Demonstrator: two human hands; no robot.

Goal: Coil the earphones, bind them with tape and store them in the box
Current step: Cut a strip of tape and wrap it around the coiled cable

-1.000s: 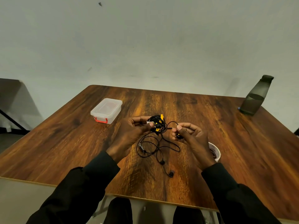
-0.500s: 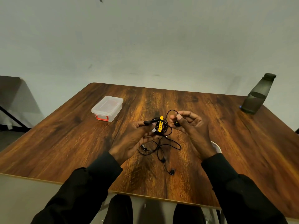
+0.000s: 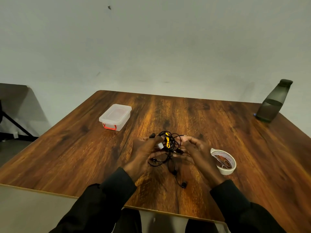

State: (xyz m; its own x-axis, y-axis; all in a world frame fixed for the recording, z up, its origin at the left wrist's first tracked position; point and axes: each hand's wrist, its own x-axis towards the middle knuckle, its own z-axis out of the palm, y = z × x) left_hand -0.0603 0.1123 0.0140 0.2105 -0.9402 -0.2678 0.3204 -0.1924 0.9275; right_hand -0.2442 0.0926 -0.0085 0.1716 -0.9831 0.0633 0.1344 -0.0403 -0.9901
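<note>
Black earphones (image 3: 168,143) bundled at frame centre, between hands. Fingers of left hand (image 3: 144,153) pinch coil; fingers of right hand (image 3: 196,152) pinch loose strand. Uncoiled tail trails toward lower frame.

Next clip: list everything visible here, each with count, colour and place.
table: one, brown wood grain, fills the lower frame
box: one, clear with red latch, lid on, far left of table
earphones: one set, black with yellow part, bunched between the hands, loose cable trailing on the table
tape roll: one, white, right of the right hand
scissors: one small pair, metal, inside the tape roll
bottle: one, dark, far right corner
left hand: one, grips the bunch
right hand: one, pinches the cable
sleeves: two, black, bottom of frame
</note>
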